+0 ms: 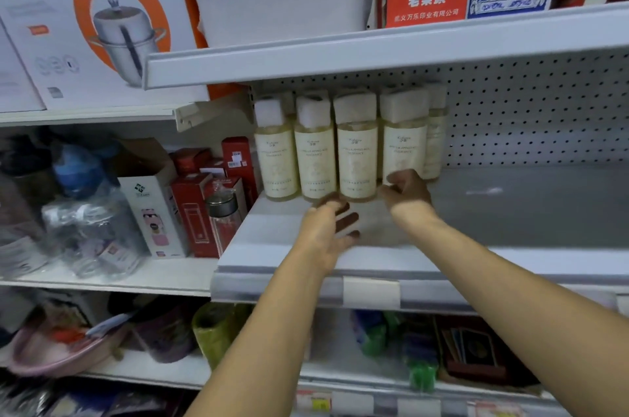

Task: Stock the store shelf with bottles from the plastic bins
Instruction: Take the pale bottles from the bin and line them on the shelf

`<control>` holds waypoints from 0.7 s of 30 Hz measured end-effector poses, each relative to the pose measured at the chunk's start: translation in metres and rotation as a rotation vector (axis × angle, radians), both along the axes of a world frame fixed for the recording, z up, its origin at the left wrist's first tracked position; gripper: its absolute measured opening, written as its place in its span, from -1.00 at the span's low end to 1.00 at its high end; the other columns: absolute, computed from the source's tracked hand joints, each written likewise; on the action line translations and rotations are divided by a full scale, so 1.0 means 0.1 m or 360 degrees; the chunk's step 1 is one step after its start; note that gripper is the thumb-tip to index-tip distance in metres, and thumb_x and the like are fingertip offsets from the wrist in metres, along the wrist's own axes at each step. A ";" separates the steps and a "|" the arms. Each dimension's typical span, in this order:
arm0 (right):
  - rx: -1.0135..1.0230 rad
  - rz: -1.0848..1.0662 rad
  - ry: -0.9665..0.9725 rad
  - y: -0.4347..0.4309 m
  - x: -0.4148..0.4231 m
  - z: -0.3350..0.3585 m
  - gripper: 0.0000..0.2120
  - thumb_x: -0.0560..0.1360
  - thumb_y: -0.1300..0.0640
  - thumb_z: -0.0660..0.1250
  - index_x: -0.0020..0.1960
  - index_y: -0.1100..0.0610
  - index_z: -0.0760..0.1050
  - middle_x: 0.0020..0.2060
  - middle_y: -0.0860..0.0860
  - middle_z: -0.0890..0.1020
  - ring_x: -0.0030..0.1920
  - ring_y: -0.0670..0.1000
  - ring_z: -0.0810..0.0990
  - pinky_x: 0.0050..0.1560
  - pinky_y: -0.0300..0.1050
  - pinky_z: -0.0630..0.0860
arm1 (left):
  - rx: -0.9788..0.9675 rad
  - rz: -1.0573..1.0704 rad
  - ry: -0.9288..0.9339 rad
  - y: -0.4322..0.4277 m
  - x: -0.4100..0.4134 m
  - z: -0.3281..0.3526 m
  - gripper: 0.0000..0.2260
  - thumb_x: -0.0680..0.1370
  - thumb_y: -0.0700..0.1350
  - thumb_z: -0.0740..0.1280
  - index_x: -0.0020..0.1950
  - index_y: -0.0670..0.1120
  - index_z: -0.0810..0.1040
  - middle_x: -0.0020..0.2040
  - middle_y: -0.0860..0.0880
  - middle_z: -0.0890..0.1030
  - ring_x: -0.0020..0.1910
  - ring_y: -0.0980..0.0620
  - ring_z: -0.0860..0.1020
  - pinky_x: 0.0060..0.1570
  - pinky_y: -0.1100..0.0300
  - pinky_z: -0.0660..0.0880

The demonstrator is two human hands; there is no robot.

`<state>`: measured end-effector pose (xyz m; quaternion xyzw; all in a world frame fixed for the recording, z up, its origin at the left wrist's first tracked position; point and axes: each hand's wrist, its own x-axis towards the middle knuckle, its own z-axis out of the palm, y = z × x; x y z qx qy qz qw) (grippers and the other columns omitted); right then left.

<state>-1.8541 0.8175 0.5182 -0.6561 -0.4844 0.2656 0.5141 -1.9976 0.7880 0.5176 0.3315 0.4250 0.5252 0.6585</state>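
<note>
Upright, caps upward, bottles [357, 157] stand; left hand [328, 229] grip apart, right hand [408, 193] unclear.

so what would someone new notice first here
A row of pale yellow bottles with white caps stands upright at the left end of the grey shelf. Both hands reach in at its foot, the left hand just before the row, the right hand by the rightmost front bottle. Up left, an orange-and-white pot box stands out.
</note>
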 end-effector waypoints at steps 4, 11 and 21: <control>0.0115 0.0184 0.0210 -0.32 -0.54 0.07 -0.86 0.58 0.24 0.30 0.13 0.10 0.49 0.02 0.09 0.63 -0.05 0.06 0.60 -0.02 -0.05 0.58 | 0.0043 0.0123 -0.0173 -0.28 -0.50 -0.01 -0.81 0.65 -0.19 0.26 0.25 -0.15 0.49 0.12 -0.16 0.61 0.11 -0.14 0.62 0.12 -0.14 0.58; 0.0196 0.0529 0.0196 -0.93 -1.47 0.03 -0.84 0.58 0.29 0.26 -0.04 0.04 0.50 -0.26 0.04 0.60 -0.34 -0.03 0.57 -0.35 -0.20 0.47 | 0.0132 0.0224 -0.0068 -0.80 -1.34 -0.15 -0.73 0.65 -0.14 0.28 0.34 -0.16 0.49 0.12 -0.15 0.65 0.08 -0.13 0.67 0.05 -0.03 0.64; -0.0134 0.0757 0.0270 -1.47 -2.37 -0.97 -0.89 0.57 0.34 0.25 0.04 0.21 0.52 -0.31 0.13 0.60 -0.42 -0.04 0.53 -0.46 -0.22 0.45 | -0.0205 0.0318 -0.0017 -1.26 -2.25 -1.10 -0.81 0.65 -0.14 0.27 0.22 -0.16 0.55 0.01 -0.15 0.65 -0.04 -0.11 0.65 0.06 -0.05 0.63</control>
